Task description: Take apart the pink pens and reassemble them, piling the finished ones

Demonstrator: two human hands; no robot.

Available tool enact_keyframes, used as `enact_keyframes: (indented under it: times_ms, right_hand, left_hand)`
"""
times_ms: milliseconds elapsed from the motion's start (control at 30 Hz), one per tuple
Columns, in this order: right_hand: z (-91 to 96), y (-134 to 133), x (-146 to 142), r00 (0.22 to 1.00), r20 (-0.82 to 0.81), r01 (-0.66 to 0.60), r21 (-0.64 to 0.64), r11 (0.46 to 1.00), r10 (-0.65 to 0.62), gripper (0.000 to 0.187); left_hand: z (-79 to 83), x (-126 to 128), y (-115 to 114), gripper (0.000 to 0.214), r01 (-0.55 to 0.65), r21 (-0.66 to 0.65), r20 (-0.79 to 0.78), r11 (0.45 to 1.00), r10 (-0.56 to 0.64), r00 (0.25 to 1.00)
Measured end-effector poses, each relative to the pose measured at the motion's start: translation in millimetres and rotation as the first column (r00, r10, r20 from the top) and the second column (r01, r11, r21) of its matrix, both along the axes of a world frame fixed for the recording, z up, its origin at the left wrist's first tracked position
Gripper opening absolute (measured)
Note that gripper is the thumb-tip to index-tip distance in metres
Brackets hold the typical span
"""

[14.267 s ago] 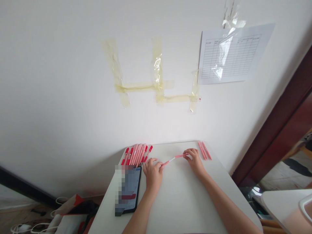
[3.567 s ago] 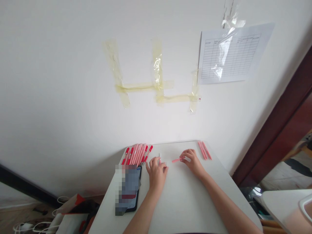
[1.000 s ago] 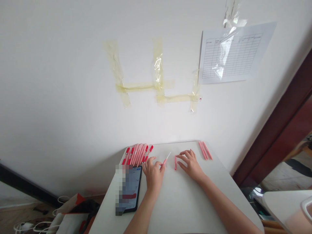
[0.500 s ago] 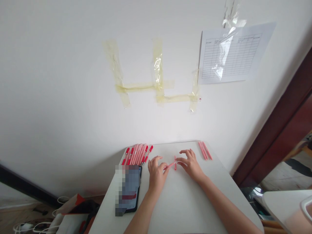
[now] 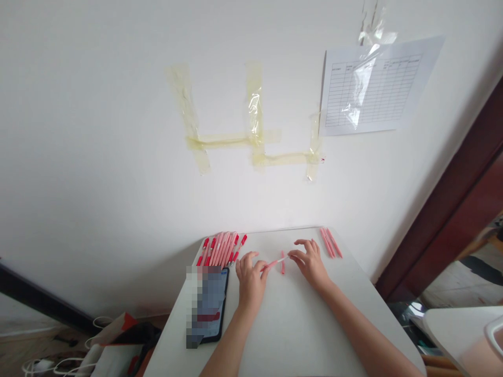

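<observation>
My left hand (image 5: pixel 251 280) pinches a pink pen barrel (image 5: pixel 272 264) between thumb and fingertips. Out of the barrel's right end comes a thin whitish pen refill (image 5: pixel 283 258), its far tip pinched by my right hand (image 5: pixel 312 266). The refill still joins the barrel in one slanting line above the table. Beneath it, a separate pink pen part (image 5: pixel 283 268) lies on the tabletop between my hands; it looks like a cap, though it is partly crossed by the refill.
On the white table (image 5: pixel 298 335), a row of pink and red pens (image 5: pixel 222 248) lies at the back left. Several pink pen pieces (image 5: pixel 330 242) lie at the back right. A phone (image 5: pixel 214 309), partly pixelated, rests left of my left arm. The wall (image 5: pixel 275 204) rises behind.
My right hand has moved slightly right and my left hand slightly left. More of the whitish refill now shows between the barrel and my right fingertips.
</observation>
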State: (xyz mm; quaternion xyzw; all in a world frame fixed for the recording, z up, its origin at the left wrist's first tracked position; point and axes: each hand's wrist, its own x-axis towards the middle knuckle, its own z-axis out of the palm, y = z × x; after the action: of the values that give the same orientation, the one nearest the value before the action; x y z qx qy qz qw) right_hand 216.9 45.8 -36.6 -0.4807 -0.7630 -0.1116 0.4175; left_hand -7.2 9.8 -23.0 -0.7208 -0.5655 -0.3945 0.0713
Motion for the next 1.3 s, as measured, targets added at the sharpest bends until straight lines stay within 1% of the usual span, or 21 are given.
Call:
enact_keyframes:
  times_ms: [200, 500, 733, 1300]
  right_hand:
    - [-5.6, 4.5, 6.2, 0.997, -0.069, 0.035, -0.018, 0.999, -0.036, 0.016]
    - [-6.0, 4.4, 7.9, 0.992, -0.11, 0.056, -0.046, 0.997, -0.06, 0.018]
    - [-6.9, 5.0, 8.7, 0.991, -0.123, 0.048, -0.064, 0.997, -0.056, 0.02]
    - [-9.7, 6.6, 10.5, 0.986, -0.139, 0.081, -0.056, 0.995, -0.088, 0.023]
  left_hand:
    - [-0.9, -2.1, 1.1, 0.01, -0.049, -0.015, 0.017, 0.999, 0.049, 0.999]
    - [4.5, -5.2, -1.1, 0.011, -0.114, -0.036, 0.008, 0.993, 0.115, 0.993]
    - [3.5, -4.4, -0.6, 0.009, -0.147, -0.032, 0.01, 0.989, 0.147, 0.989]
    - [1.8, -6.7, 0.4, 0.01, -0.17, -0.052, 0.039, 0.984, 0.172, 0.984]
